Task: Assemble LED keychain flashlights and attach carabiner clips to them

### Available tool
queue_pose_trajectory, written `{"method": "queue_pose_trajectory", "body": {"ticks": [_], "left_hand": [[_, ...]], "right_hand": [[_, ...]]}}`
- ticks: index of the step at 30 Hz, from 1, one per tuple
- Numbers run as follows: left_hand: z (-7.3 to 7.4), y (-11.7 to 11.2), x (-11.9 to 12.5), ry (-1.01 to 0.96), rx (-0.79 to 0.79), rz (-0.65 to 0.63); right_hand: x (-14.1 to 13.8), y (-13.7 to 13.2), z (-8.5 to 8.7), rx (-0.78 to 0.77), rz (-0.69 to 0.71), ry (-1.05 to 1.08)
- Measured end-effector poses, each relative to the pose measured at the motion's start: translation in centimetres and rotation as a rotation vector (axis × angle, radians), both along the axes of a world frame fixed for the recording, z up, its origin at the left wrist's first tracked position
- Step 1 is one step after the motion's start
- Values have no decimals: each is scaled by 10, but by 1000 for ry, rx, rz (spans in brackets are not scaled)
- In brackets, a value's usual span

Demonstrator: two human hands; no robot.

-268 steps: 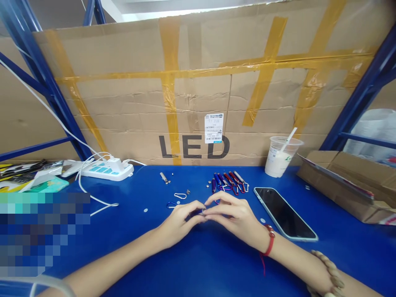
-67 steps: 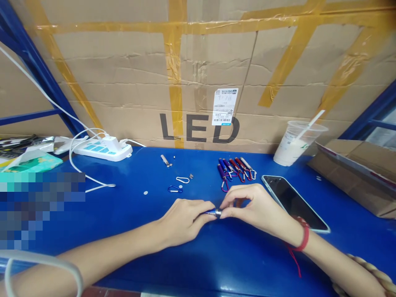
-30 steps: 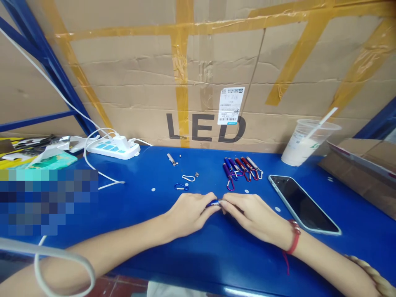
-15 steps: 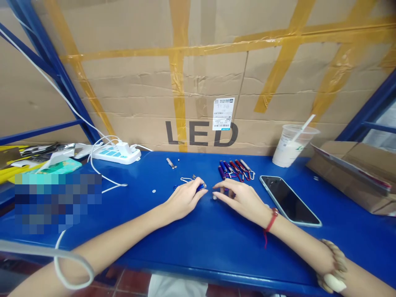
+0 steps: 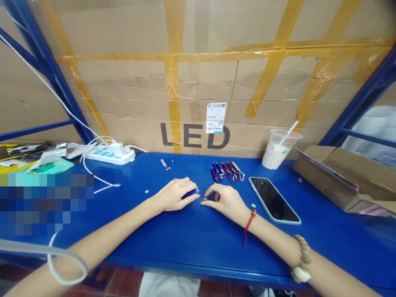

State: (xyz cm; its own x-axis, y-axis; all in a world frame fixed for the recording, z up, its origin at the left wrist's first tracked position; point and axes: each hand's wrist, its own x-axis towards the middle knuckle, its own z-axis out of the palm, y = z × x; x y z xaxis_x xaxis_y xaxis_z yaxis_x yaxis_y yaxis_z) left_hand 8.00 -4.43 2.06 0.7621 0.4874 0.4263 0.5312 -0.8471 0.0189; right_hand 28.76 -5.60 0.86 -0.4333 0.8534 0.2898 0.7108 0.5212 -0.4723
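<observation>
My left hand [image 5: 177,194] is closed around a small blue keychain flashlight [image 5: 194,192], whose end points right between thumb and forefinger. Just across from it, my right hand [image 5: 224,201] pinches a tiny silvery piece [image 5: 205,199] between thumb and fingertip, low over the blue table [image 5: 192,243]. The piece is too small to name. A gap separates the two hands. Beyond the right hand lies a row of several purple, blue, red and silver keychain flashlights [image 5: 229,168] with carabiner clips. A silver flashlight part [image 5: 164,164] lies farther back on the left.
On the right are a phone [image 5: 274,200], a drink cup [image 5: 278,150] with a straw, and an open cardboard box [image 5: 343,181]. A power strip [image 5: 108,154] with white cables sits back left. Small white discs [image 5: 146,191] lie about. A large cardboard carton [image 5: 139,95] stands behind.
My right fingers, apart around the silvery piece before, have closed on it. My left hand still holds the blue flashlight. The whole view has shifted slightly.
</observation>
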Motion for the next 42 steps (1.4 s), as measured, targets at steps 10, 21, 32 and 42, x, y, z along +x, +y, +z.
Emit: {"method": "queue_pose_trajectory", "body": {"ticks": [10,21,32,42], "left_hand": [[12,-9,50,-68,507,-212],[-14,4,28,-45,357,-140],[-6,8,26,102,89,-32],[-11,9,29,-73,-82,71]], "right_hand": [[2,-5,0,15,53,62],[2,-7,-5,6,126,181],[14,1,4,178,-43,365],[19,2,9,175,61,485]]}}
